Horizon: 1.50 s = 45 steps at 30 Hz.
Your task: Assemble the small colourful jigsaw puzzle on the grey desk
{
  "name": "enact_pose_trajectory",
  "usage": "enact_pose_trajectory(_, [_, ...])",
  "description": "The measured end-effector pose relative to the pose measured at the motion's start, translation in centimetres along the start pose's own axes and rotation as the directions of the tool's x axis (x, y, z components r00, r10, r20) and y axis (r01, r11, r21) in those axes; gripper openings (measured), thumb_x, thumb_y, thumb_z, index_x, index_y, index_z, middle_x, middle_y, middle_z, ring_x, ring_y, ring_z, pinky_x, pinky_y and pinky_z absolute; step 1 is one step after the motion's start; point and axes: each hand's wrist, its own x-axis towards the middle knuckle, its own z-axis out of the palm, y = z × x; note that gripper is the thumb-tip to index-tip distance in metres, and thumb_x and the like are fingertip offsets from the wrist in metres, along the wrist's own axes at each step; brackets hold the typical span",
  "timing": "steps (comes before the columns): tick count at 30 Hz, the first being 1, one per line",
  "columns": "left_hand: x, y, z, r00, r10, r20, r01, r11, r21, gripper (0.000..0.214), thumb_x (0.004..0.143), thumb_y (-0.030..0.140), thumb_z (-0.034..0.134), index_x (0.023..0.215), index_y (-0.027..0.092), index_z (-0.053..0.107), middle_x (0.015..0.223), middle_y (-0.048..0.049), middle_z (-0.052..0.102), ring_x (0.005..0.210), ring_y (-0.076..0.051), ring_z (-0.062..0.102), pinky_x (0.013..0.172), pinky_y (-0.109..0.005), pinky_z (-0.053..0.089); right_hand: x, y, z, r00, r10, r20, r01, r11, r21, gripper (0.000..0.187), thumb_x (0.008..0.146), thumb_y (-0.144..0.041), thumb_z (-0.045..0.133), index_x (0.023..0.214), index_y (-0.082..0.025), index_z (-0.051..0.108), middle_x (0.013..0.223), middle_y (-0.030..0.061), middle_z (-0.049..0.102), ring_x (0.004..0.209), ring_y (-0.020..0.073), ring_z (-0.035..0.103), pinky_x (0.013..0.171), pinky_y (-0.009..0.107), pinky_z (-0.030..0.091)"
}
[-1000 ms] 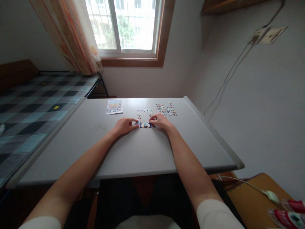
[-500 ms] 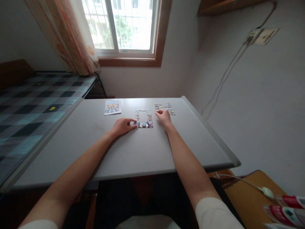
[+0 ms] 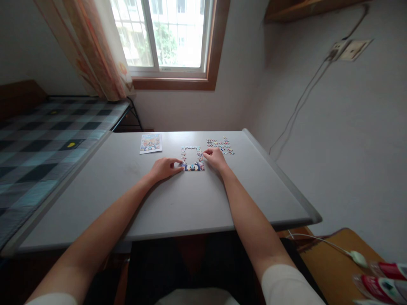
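Left hand (image 3: 163, 168), right hand (image 3: 215, 159) outstretched (fingers curled).

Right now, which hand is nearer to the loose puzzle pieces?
Right. The right hand sits just beside the loose puzzle pieces, on their near left. The left hand is beyond the puzzle frame, at its left edge.

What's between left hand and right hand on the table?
The partly built puzzle frame lies between left hand and right hand, seen in the head view.

Right of the grey rectangular table (image 3: 178, 203), red-and-white packets (image 3: 386, 277) run off the frame. On it, colourful loose jigsaw pieces (image 3: 223, 146) are too small to distinguish.
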Motion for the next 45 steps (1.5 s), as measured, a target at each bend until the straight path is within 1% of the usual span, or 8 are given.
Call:
enact_pose_trajectory(10, [0.0,0.0,0.1,1.0,0.0,0.001,0.0,1.0,0.004,0.051,0.08,0.064,0.055,0.109,0.027,0.074,0.066,0.0007,0.063,0.057,-0.013,0.053,0.054,-0.024,0.03,-1.0,-1.3,-0.3,0.954,-0.129,0.271,0.133,0.991,0.004,0.01,0.074,-0.02,0.067,0.077,-0.018,0.076,0.07,0.0015,0.07,0.069,0.013,0.061,0.073,0.026,0.043])
enact_pose_trajectory(17, [0.0,0.0,0.0,1.0,-0.001,0.0,0.001,1.0,0.011,0.051,0.08,0.064,0.055,0.11,0.027,0.074,0.067,0.0002,0.064,0.057,-0.013,0.054,0.055,-0.024,0.03,-1.3,-2.1,-0.4,0.956,-0.127,0.263,0.164,0.979,-0.123,0.011,0.075,-0.02,0.066,0.079,-0.02,0.076,0.078,0.002,0.072,0.078,0.0149,0.061,0.076,0.026,0.04])
enact_pose_trajectory(22, [0.0,0.1,0.2,1.0,-0.016,-0.014,0.016,0.999,0.029,0.049,0.08,0.063,0.056,0.11,0.028,0.073,0.067,0.0005,0.065,0.057,-0.014,0.055,0.055,-0.024,0.03,-1.1,-1.7,-0.1,0.986,-0.044,0.16,0.072,0.983,-0.172,0.019,0.083,-0.029,0.06,0.087,-0.016,0.073,0.081,0.0058,0.072,0.072,0.0143,0.06,0.067,0.023,0.04])
enact_pose_trajectory(32, [0.0,-0.1,0.3,1.0,-0.017,-0.025,0.017,1.0,0.014,0.049,0.08,0.063,0.056,0.11,0.028,0.073,0.066,0.0007,0.063,0.059,-0.014,0.055,0.055,-0.024,0.031,-1.2,-1.9,0.4,0.979,-0.017,0.205,0.072,0.962,-0.263,0.031,0.086,-0.039,0.056,0.067,-0.018,0.066,0.073,0.0048,0.07,0.073,0.0153,0.059,0.069,0.024,0.037])
enact_pose_trajectory(35, [0.0,-0.2,0.2,1.0,-0.019,-0.024,0.019,1.0,0.014,0.05,0.08,0.063,0.055,0.11,0.027,0.073,0.065,0.0008,0.063,0.058,-0.014,0.055,0.055,-0.024,0.03,-0.5,-1.0,-0.2,0.995,0.007,0.099,0.014,0.978,-0.208,0.029,0.088,-0.042,0.055,0.076,-0.018,0.067,0.082,0.0055,0.071,0.077,0.0162,0.06,0.072,0.025,0.038])
enact_pose_trajectory(37, [0.0,-0.2,0.3,1.0,-0.019,-0.022,0.019,1.0,0.014,0.05,0.08,0.063,0.055,0.11,0.027,0.073,0.064,0.001,0.062,0.057,-0.014,0.054,0.054,-0.024,0.03,0.1,0.1,-1.1,0.993,0.09,-0.075,-0.104,0.972,-0.21,0.025,0.089,-0.04,0.054,0.086,-0.02,0.068,0.091,0.0065,0.071,0.085,0.0184,0.061,0.079,0.029,0.039])
enact_pose_trajectory(41, [0.0,-0.4,0.3,1.0,-0.011,-0.021,0.012,1.0,0.009,0.051,0.081,0.063,0.055,0.11,0.027,0.073,0.065,0.0011,0.062,0.057,-0.013,0.054,0.054,-0.024,0.03,0.8,2.7,-2.8,0.892,0.247,-0.38,-0.352,0.905,-0.239,0.023,0.09,-0.033,0.05,0.098,-0.021,0.068,0.106,0.0109,0.067,0.098,0.025,0.058,0.089,0.039,0.035])
enact_pose_trajectory(45, [0.0,-0.4,0.3,1.0,-0.02,-0.013,0.02,1.0,0.005,0.051,0.08,0.063,0.055,0.111,0.026,0.073,0.065,0.0009,0.062,0.058,-0.014,0.055,0.055,-0.024,0.03,0.9,3.9,-2.9,0.859,0.25,-0.446,-0.399,0.873,-0.28,0.024,0.087,-0.035,0.054,0.098,-0.02,0.069,0.108,0.0135,0.064,0.104,0.0293,0.053,0.091,0.043,0.033])
